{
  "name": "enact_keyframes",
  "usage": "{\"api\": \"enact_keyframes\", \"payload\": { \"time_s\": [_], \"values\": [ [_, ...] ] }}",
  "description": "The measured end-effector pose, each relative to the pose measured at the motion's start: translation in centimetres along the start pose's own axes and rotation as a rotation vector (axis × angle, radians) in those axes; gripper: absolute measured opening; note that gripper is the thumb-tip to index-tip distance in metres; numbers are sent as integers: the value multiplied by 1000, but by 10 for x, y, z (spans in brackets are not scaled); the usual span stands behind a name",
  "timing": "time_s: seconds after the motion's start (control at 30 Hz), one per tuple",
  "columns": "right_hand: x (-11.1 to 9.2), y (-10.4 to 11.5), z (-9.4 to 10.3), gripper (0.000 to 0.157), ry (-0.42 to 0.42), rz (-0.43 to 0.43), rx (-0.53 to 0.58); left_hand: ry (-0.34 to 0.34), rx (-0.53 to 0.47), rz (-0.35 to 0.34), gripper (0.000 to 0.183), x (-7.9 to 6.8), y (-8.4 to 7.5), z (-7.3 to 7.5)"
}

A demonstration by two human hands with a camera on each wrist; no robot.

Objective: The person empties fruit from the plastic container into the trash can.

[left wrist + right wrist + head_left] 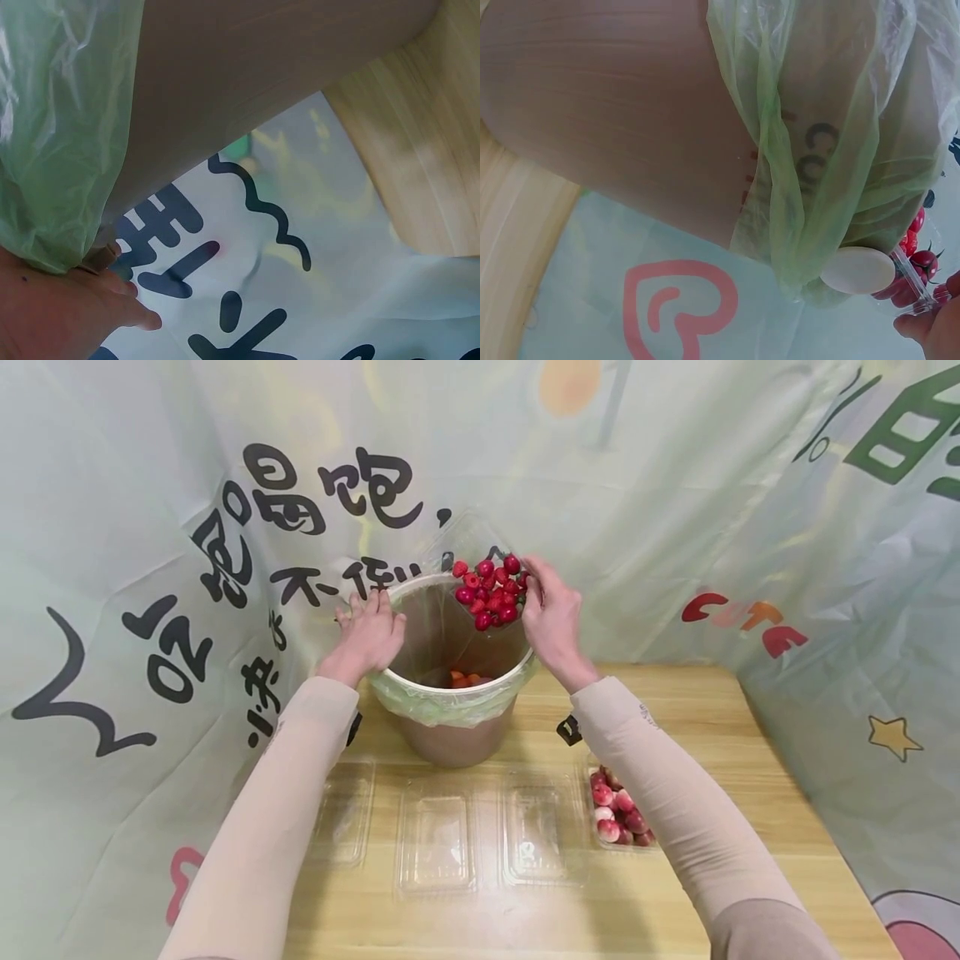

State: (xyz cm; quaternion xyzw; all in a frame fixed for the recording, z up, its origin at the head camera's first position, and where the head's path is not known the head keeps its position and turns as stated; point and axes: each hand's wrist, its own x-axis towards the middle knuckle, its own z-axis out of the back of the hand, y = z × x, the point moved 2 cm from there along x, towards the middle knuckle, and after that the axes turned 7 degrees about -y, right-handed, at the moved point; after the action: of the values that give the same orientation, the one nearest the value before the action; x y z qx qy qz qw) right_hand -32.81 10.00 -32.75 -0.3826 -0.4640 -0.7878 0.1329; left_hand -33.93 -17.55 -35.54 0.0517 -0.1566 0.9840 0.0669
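Note:
My right hand (553, 614) pinches the edge of a clear plastic box over the bin's right rim. Small red fruits (491, 593) fill the tilted box, and in the right wrist view some show green stalks. The bin (453, 739) is brownish, with a white rim and a pale green bag (784, 172) folded over its outside. Orange round fruits (467, 680) lie deep inside it. At the bin's left rim, my left hand (367, 631) rests with fingers extended. In the left wrist view that hand touches the green bag (67, 135).
In front of the bin, clear plastic boxes (437, 843) lie in a row on the wooden table (675, 710). A box of pink-and-white round fruits (618, 810) sits at right, partly behind my forearm. Printed cloth walls (637, 510) stand close behind and at both sides.

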Motion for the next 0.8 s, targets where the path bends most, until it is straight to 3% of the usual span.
{"api": "enact_keyframes", "payload": {
  "time_s": [0.37, 0.8],
  "values": [
    [-2, 0, -2, 30, -51, 157, -17, -14, -17, -4, 73, 0, 1, -2],
    [-2, 3, -5, 28, -38, 273, -68, -12, -15, -2, 72, 0, 2, -2]
  ]
}}
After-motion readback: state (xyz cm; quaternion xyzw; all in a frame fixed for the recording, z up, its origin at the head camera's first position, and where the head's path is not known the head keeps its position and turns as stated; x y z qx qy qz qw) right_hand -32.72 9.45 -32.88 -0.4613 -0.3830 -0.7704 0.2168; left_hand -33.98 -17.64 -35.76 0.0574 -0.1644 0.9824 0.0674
